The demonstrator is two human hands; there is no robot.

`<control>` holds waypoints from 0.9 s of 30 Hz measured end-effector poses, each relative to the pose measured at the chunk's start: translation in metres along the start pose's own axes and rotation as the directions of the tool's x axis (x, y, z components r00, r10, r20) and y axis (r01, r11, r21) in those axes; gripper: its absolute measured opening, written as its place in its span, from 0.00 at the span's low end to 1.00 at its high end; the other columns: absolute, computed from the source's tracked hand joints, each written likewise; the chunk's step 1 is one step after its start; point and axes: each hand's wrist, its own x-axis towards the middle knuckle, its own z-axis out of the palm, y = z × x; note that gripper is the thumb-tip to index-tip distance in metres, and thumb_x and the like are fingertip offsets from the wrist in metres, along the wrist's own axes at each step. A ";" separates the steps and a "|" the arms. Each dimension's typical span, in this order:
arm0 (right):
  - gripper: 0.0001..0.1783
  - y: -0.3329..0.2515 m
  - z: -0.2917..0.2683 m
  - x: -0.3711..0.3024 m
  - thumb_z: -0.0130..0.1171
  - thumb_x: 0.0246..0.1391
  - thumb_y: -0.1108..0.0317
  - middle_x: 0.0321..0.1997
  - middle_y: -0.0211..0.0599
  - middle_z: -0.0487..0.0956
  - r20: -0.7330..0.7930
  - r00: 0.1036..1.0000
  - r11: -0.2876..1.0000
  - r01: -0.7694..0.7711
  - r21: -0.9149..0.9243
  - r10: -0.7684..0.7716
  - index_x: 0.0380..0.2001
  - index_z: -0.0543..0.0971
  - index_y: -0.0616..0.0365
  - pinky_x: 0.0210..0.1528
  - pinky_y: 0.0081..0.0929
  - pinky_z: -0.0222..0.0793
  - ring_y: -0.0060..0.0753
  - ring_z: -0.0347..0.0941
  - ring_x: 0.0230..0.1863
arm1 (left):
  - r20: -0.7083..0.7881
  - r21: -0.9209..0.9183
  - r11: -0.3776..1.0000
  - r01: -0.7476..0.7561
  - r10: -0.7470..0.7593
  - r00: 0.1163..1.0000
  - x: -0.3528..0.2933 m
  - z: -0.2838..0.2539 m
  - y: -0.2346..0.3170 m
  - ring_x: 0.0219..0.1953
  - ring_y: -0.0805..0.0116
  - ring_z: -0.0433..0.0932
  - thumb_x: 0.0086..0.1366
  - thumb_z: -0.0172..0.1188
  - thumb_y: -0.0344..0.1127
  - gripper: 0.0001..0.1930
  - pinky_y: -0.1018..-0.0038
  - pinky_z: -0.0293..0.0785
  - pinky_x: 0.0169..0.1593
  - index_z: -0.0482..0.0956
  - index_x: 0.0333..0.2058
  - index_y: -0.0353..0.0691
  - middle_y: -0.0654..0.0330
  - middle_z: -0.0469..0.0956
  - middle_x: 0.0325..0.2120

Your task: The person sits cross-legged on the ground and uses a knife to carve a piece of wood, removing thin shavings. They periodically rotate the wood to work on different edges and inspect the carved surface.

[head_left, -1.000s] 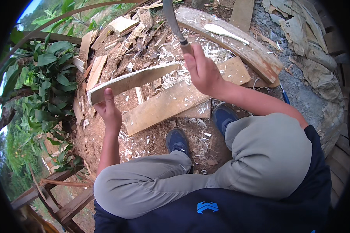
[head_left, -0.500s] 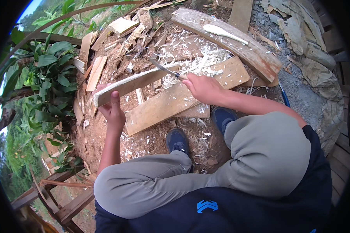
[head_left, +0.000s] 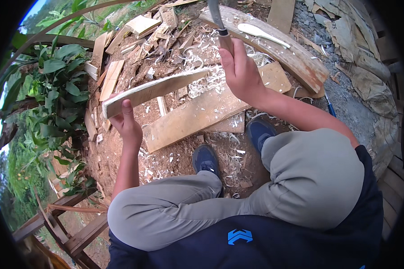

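Note:
My left hand point(head_left: 126, 120) grips a flat wooden board point(head_left: 155, 92) at its near left end, thumb on the face and fingers behind. The board is held on edge, its pale, rough upper edge facing up and its far end toward the shavings. In my right hand point(head_left: 243, 74) is a knife point(head_left: 216, 17), closed round its wooden handle. Its blade points up and away, apart from the board, and the tip runs out of the picture. A wide plank point(head_left: 188, 119) lies on the ground beneath, strewn with pale curled shavings.
Beyond the plank rests a thick weathered slab point(head_left: 296, 60) carrying a pale carved wooden spoon point(head_left: 261, 33). A blue-handled tool point(head_left: 331, 108) lies at the right, near crumpled paper sacks point(head_left: 363, 58). Offcuts point(head_left: 141, 26) are heaped at the far left, beside leafy plants point(head_left: 60, 89). My shoes point(head_left: 205, 160) stand before the plank.
My right hand has lifted the knife up off the board's edge and turned its blade upward. The board in my left hand has shifted slightly left and its near end has risen a little.

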 end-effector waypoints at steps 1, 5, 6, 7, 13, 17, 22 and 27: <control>0.17 0.003 0.005 -0.013 0.44 0.70 0.58 0.17 0.52 0.75 0.104 0.992 0.996 -0.067 -0.052 0.072 0.46 0.65 0.63 0.23 0.49 0.70 0.60 0.77 0.22 | -0.017 -0.002 1.000 -0.001 0.001 1.000 0.000 0.000 -0.003 0.51 0.70 0.70 0.72 0.58 0.42 0.21 0.71 0.63 0.58 0.65 0.54 0.35 0.57 0.71 0.49; 0.15 0.033 0.014 -0.044 0.44 0.70 0.58 0.20 0.49 0.77 0.660 0.729 0.874 0.188 -0.449 0.183 0.44 0.67 0.61 0.27 0.46 0.72 0.53 0.79 0.26 | 0.078 0.026 0.991 -0.133 0.131 0.988 -0.002 -0.001 -0.001 0.51 0.69 0.70 0.72 0.57 0.42 0.21 0.71 0.63 0.58 0.64 0.55 0.35 0.57 0.71 0.49; 0.15 0.021 0.010 -0.039 0.44 0.70 0.58 0.21 0.50 0.77 0.652 0.738 0.881 0.179 -0.438 0.174 0.45 0.67 0.60 0.27 0.45 0.72 0.54 0.79 0.26 | 0.054 0.030 0.995 -0.096 0.094 0.994 -0.001 0.001 0.002 0.51 0.69 0.70 0.72 0.57 0.43 0.21 0.70 0.63 0.58 0.64 0.55 0.35 0.57 0.71 0.49; 0.16 0.009 0.004 -0.026 0.44 0.70 0.57 0.20 0.50 0.77 0.592 0.794 0.918 0.124 -0.377 0.136 0.45 0.67 0.61 0.26 0.45 0.72 0.54 0.79 0.25 | 0.029 0.033 0.998 -0.058 0.057 0.998 0.000 0.003 0.006 0.51 0.69 0.70 0.73 0.57 0.43 0.21 0.70 0.63 0.58 0.64 0.55 0.35 0.56 0.71 0.49; 0.16 0.004 0.006 -0.016 0.46 0.69 0.59 0.17 0.49 0.75 0.029 0.999 0.998 -0.039 0.039 0.038 0.46 0.64 0.63 0.21 0.48 0.70 0.58 0.77 0.21 | -0.045 0.071 0.997 -0.038 0.041 0.998 0.005 0.003 -0.004 0.49 0.72 0.71 0.71 0.57 0.50 0.26 0.71 0.67 0.54 0.66 0.56 0.35 0.59 0.72 0.50; 0.17 0.029 0.015 -0.052 0.46 0.69 0.55 0.19 0.48 0.76 0.631 0.745 0.908 0.083 -0.410 0.217 0.44 0.65 0.59 0.28 0.50 0.70 0.57 0.75 0.21 | -0.075 0.069 0.996 -0.049 0.054 0.996 -0.001 0.003 0.004 0.47 0.73 0.71 0.71 0.58 0.51 0.25 0.73 0.67 0.52 0.67 0.54 0.36 0.60 0.72 0.47; 0.16 -0.012 -0.006 -0.005 0.46 0.69 0.55 0.18 0.48 0.75 0.329 0.938 0.983 -0.050 -0.179 0.108 0.43 0.66 0.59 0.25 0.50 0.70 0.56 0.76 0.21 | -0.052 0.099 0.995 -0.008 0.013 0.999 0.007 -0.003 -0.002 0.46 0.74 0.71 0.71 0.58 0.50 0.23 0.75 0.66 0.50 0.68 0.51 0.36 0.61 0.73 0.44; 0.15 0.016 0.013 -0.047 0.45 0.70 0.58 0.17 0.50 0.75 0.557 0.807 0.939 0.008 -0.344 0.198 0.45 0.65 0.60 0.24 0.48 0.71 0.55 0.77 0.21 | -0.078 0.077 0.995 -0.071 0.077 0.994 0.003 0.003 0.001 0.46 0.74 0.70 0.72 0.57 0.50 0.23 0.74 0.67 0.49 0.68 0.51 0.36 0.60 0.73 0.46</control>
